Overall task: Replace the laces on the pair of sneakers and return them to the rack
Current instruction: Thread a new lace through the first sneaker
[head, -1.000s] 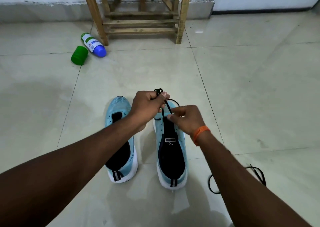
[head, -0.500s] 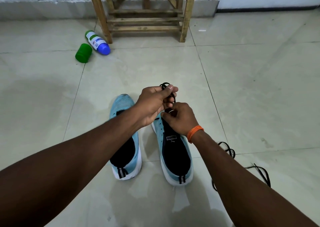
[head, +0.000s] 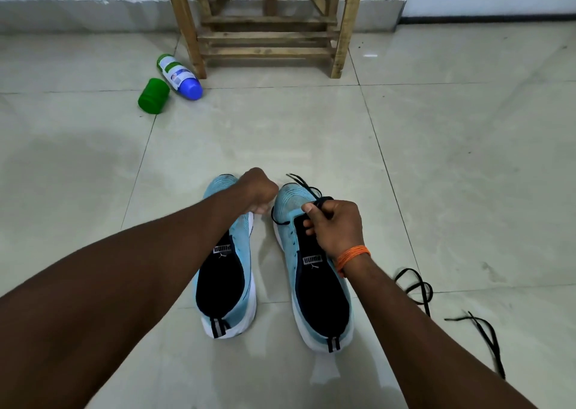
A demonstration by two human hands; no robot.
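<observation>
Two light-blue sneakers stand side by side on the tiled floor, toes pointing away from me: the left sneaker (head: pixel 226 287) and the right sneaker (head: pixel 314 287). My right hand (head: pixel 336 226) pinches a bunched black lace (head: pixel 304 184) over the right sneaker's toe end; part of the lace trails forward past the toe. My left hand (head: pixel 258 190) hovers curled over the left sneaker's toe, fingers hidden beneath it. The wooden rack (head: pixel 268 25) stands against the wall ahead.
Another black lace (head: pixel 452 312) lies loose on the floor to the right of my right forearm. A green cap (head: pixel 153 96) and a white bottle with a blue end (head: pixel 180 76) lie near the rack's left leg.
My left hand let go of the lace and moved left over the left sneaker. My right hand now holds the lace alone. The camera has tilted, bringing the rack closer.
</observation>
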